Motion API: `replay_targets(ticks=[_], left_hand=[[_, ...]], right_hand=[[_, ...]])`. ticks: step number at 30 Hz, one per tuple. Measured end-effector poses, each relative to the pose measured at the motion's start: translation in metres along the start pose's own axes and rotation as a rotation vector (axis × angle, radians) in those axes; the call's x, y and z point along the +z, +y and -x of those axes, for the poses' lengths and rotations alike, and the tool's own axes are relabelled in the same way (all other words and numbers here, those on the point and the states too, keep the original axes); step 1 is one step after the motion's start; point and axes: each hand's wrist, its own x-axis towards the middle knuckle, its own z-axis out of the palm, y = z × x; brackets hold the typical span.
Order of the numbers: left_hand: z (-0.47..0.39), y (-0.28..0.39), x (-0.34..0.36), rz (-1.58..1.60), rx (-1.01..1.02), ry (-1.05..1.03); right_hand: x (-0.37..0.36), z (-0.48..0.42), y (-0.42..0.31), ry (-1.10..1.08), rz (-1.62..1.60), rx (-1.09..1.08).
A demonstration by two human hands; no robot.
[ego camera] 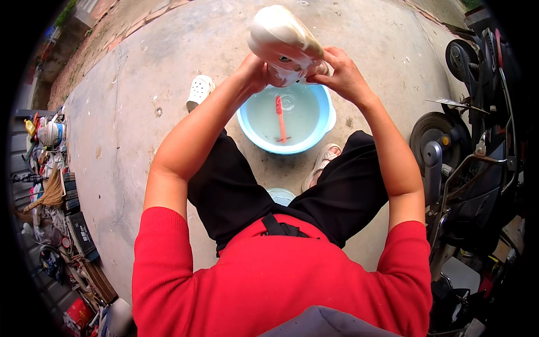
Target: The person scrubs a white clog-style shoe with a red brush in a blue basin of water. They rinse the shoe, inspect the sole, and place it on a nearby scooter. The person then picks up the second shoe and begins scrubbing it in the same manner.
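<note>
A white, wet-looking shoe [284, 38], perhaps a clog, is held up over the far rim of a blue plastic basin [290, 149]. My left hand [254, 73] grips its near left side, partly hidden behind the shoe and forearm. On the right side, my right hand [342, 75] has its thumb and fingers on the shoe. Cloudy water fills much of the basin, and a red brush [280, 120] lies in it, bristled head pointing away from me. Ripples show near the brush head.
Another white clog with holes [199, 90] is on the concrete floor [126, 105] left of the basin. A pale blue round container [281, 196] sits between my legs. Parked wheeled vehicles [438, 139] line the right. Along the left are a straw broom [50, 189] and piled household items.
</note>
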Motion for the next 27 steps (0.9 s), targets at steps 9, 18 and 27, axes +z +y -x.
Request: replay_targets(ticks=[9,18,27], left_hand=[[0.004,0.002,0.005,0.026,-0.030,0.013],[0.003,0.000,0.006,-0.033,0.004,0.008],[-0.001,-0.004,0.000,0.004,-0.035,-0.030]], right_hand=[[0.000,0.001,-0.001,0.035,-0.044,0.006],[0.001,0.001,-0.002,0.039,-0.033,-0.002],[0.000,0.002,-0.001,0.017,0.005,-0.002]])
